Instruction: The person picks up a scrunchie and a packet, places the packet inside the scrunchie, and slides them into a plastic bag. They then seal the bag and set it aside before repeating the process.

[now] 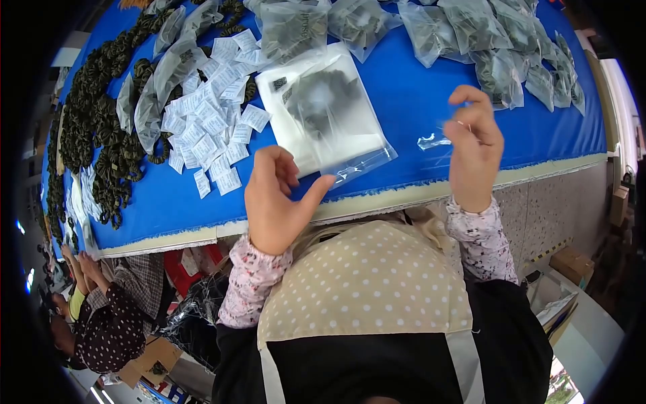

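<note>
A clear plastic bag (316, 111) with a dark green scrunchie-like item inside lies on a stack of white-looking bags (367, 128). Its clear flap (363, 166) points toward the table's front edge. My left hand (276, 198) is at the bag's near left corner, thumb and fingers apart, the thumb tip by the flap. To the right, my right hand (476, 145) is raised over the blue table with its fingers curled in, slightly blurred. A shiny clear plastic strip (433, 141) trails from those fingertips.
Small white printed packets (208, 128) are heaped left of the bag. Dark green scrunchies (108, 87) pile up further left. Filled bags (498, 74) cluster at the back right. Other people's hands (87, 266) work at the far left edge of the blue table (410, 87).
</note>
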Motion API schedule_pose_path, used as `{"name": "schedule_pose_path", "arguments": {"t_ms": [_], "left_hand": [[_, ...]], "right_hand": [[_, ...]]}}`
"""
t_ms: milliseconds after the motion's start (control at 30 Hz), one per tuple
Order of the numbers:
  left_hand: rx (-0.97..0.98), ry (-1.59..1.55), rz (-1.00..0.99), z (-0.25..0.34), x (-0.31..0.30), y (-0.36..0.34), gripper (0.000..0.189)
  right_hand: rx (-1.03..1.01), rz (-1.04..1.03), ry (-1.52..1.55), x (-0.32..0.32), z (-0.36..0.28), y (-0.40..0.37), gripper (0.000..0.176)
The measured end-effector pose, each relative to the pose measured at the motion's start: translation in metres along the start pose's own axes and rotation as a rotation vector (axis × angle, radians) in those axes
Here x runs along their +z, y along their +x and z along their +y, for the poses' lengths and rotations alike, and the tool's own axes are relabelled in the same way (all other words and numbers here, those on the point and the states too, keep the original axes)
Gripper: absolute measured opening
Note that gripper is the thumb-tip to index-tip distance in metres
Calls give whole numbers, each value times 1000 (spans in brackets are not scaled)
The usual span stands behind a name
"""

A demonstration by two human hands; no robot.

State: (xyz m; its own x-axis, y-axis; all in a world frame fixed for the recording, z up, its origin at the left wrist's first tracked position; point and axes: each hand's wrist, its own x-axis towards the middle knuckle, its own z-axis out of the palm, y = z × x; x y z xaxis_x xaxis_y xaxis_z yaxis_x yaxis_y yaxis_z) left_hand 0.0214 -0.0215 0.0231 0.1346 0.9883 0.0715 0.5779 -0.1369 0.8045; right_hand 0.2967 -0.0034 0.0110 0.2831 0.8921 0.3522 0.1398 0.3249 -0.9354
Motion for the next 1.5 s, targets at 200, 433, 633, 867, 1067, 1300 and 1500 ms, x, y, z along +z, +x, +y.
{"name": "schedule_pose_path", "arguments": {"t_ms": [200,433,633,867,1067,1300,1500], "left_hand": [[-422,-744,-42,-3,9,-18,45],[-448,-806,-101,-4,10,-7,47],[-465,-876,-96,-9,11,-4,48],[-504,-920,-66,-8,8,2,50],[-503,-871,-73,-14,8,5,53],[-423,-801,-64,-15,6,8,55],[-385,-738,-54,-16,4,9,55]], "right_hand": [[199,-308,217,9,-33,-21,23],[-173,-676,-355,62,-16,-32,23],[-195,-692,-455,72,-1,-30,13],[-140,-722,-327,75,4,-27,15],[-120,-760,-282,79,2,-27,11],[-165,-760,-195,79,1,-29,13],[-143,-733,-146,77,3,-32,13]]}}
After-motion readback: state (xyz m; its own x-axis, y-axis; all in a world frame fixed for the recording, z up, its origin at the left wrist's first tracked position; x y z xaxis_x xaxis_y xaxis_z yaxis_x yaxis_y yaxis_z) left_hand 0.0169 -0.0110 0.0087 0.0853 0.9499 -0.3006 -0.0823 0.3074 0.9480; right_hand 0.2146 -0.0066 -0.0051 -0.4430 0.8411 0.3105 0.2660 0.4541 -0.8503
